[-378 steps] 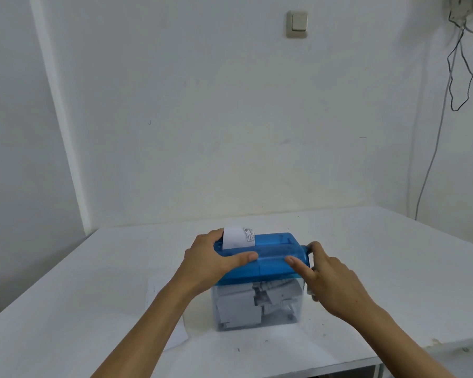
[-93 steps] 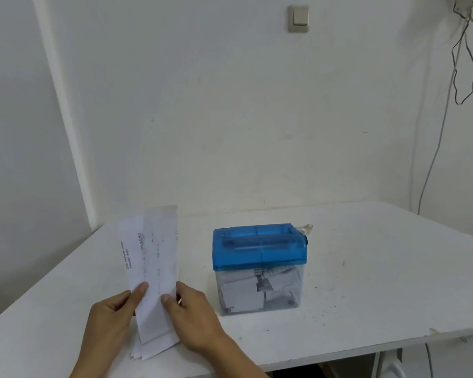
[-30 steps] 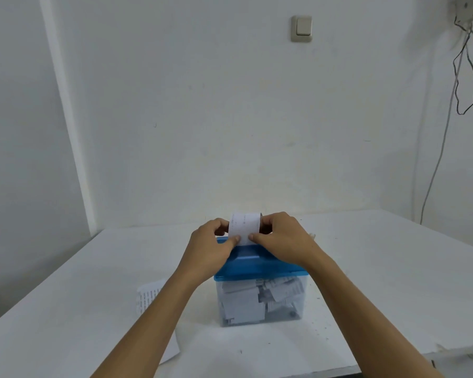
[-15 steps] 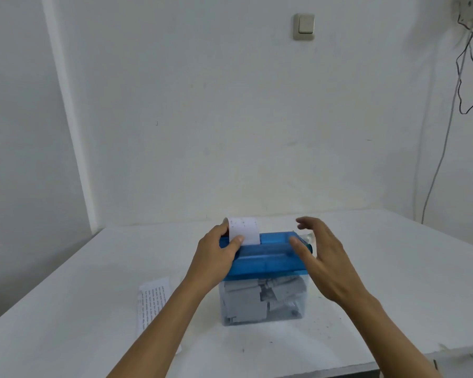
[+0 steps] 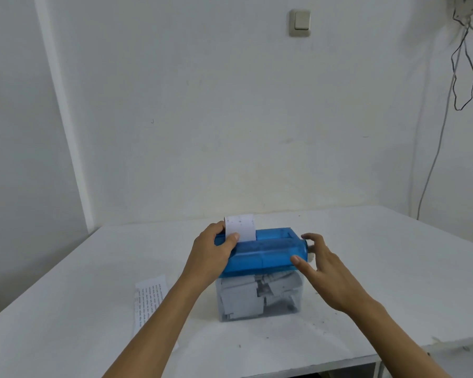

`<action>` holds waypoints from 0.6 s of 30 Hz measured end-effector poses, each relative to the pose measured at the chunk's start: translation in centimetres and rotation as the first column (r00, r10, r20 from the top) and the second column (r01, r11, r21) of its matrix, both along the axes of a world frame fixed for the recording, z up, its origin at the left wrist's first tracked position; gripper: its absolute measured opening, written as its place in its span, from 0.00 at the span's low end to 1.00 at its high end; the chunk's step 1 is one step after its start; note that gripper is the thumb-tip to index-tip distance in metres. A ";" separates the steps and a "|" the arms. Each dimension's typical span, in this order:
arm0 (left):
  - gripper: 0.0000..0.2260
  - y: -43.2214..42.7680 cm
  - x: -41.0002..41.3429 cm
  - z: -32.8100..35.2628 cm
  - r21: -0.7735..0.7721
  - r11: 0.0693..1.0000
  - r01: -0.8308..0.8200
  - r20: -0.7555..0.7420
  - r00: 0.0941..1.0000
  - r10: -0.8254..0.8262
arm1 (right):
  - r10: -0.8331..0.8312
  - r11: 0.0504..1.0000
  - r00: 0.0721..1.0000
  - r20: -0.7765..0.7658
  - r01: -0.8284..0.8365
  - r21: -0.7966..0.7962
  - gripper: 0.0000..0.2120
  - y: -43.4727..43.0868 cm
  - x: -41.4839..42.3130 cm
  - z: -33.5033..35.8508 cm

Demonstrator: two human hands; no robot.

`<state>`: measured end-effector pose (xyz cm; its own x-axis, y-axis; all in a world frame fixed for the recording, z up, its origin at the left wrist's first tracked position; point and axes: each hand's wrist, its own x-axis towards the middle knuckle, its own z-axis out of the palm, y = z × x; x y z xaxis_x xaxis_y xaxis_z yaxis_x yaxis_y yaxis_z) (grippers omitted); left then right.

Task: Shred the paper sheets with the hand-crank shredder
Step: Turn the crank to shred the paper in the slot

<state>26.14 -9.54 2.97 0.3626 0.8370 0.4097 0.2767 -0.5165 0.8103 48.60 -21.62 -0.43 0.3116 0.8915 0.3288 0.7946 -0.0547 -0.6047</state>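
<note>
The hand-crank shredder stands mid-table: a blue top (image 5: 268, 251) on a clear bin (image 5: 257, 298) holding paper scraps. A narrow folded paper sheet (image 5: 240, 227) stands upright in the slot at the top's left end. My left hand (image 5: 212, 252) grips that left end, thumb against the sheet's front. My right hand (image 5: 321, 264) is at the shredder's right end with fingers spread around the crank side; the crank itself is hidden behind the hand and I cannot see a grip on it.
Printed paper sheets (image 5: 149, 300) lie flat on the white table (image 5: 380, 268) left of the shredder, partly under my left forearm. The table's front edge runs close below. A wall switch (image 5: 300, 22) and hanging cables (image 5: 460, 64) are on the back wall.
My right hand has left the sheet and moved to the shredder's right end. My left hand stays on the left end with the sheet standing in the slot.
</note>
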 end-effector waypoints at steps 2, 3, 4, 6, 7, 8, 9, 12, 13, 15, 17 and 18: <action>0.16 -0.1 0.1 -0.1 0.008 1.000 -0.004 0.004 1.000 0.004 | -0.014 1.000 0.999 -0.030 0.014 0.001 0.41 -0.2 -0.3 0.2; 0.17 -0.2 0.1 0.0 0.011 1.000 -0.004 0.008 1.000 0.004 | -0.026 1.000 0.999 -0.026 0.026 0.008 0.40 -0.3 -0.5 0.4; 0.18 -0.5 0.2 0.1 0.012 1.000 -0.001 0.013 1.000 0.001 | -0.043 0.999 0.999 -0.015 0.043 0.011 0.39 -0.5 -0.6 0.6; 0.20 -1.1 0.1 0.5 -0.009 1.000 0.022 0.011 1.000 -0.021 | -0.104 0.994 0.994 0.022 0.105 -0.010 0.38 -0.8 -0.8 0.9; 0.23 -1.4 0.0 0.7 -0.024 0.999 0.038 -0.006 0.999 -0.038 | -0.145 0.989 0.988 0.051 0.146 -0.021 0.38 -1.0 -0.9 1.1; 0.26 -1.6 -0.2 0.9 -0.039 0.998 0.052 -0.035 0.998 -0.054 | -0.184 0.982 0.979 0.088 0.187 -0.023 0.37 -1.2 -1.0 1.3; 0.29 -1.6 -0.2 1.1 -0.051 0.997 0.060 -0.073 0.995 -0.063 | -0.224 0.973 0.966 0.132 0.229 -0.025 0.36 -1.4 -1.2 1.5; 0.30 -1.5 -0.4 1.4 -0.062 0.996 0.058 -0.158 0.985 -0.067 | -0.288 0.955 0.926 0.244 0.296 0.002 0.34 -2.3 -1.9 2.2; 0.28 -1.4 -0.3 1.6 -0.065 0.996 0.060 -0.169 0.983 -0.070 | -0.280 0.958 0.920 0.276 0.288 0.011 0.32 -2.5 -2.0 2.6; 0.24 -1.5 -0.3 1.9 -0.077 0.994 0.076 -0.175 0.981 -0.089 | -0.221 0.974 0.917 0.332 0.224 0.029 0.31 -3.1 -1.8 3.4; 0.21 -1.6 -0.3 2.1 -0.092 0.992 0.089 -0.181 0.978 -0.104 | -0.134 0.991 0.928 0.349 0.127 0.043 0.28 -3.5 -1.3 4.9; 0.22 -1.5 -0.4 2.1 -0.093 0.992 0.089 -0.189 0.976 -0.105 | -0.099 0.995 0.939 0.329 0.085 0.058 0.25 -3.5 -1.2 5.8</action>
